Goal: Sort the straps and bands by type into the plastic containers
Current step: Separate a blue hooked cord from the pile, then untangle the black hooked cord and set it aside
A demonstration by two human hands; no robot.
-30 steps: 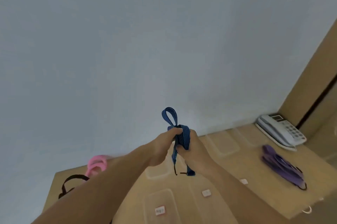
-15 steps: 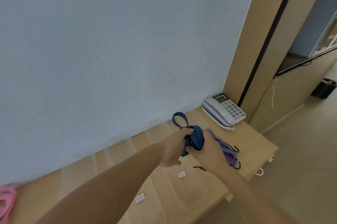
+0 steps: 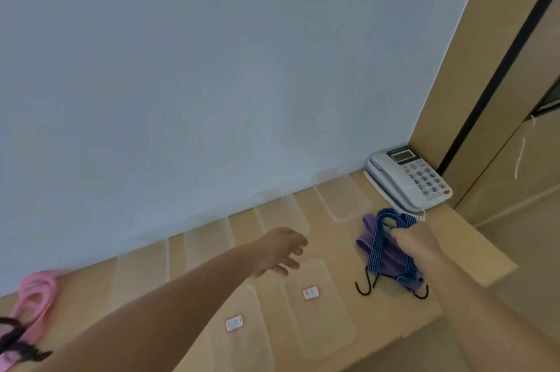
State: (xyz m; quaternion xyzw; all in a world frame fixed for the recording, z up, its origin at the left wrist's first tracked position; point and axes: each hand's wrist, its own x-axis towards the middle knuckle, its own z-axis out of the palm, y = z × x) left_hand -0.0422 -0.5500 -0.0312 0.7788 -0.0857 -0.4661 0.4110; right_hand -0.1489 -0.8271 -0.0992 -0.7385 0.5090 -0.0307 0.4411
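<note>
My right hand (image 3: 413, 240) grips a blue striped bungee strap (image 3: 376, 246) with black hooks, holding it over a purple band (image 3: 391, 264) that lies on the wooden table. Free of the strap, my left hand (image 3: 280, 252) hovers with loosely spread fingers above the clear plastic containers. A clear labelled container (image 3: 321, 314) sits below it, and another labelled one (image 3: 242, 338) lies to its left. Several clear lids or containers (image 3: 344, 202) line the wall. Pink bands (image 3: 38, 296) and a dark strap (image 3: 18, 341) lie at the far left.
A white desk telephone (image 3: 409, 180) sits in the table's right back corner by a wooden panel. The table (image 3: 472, 247) ends on the right just past the purple band, with floor beyond.
My left hand let go of the blue strap and moved left. My right hand carried the strap rightward onto the purple band. The camera view tilted down.
</note>
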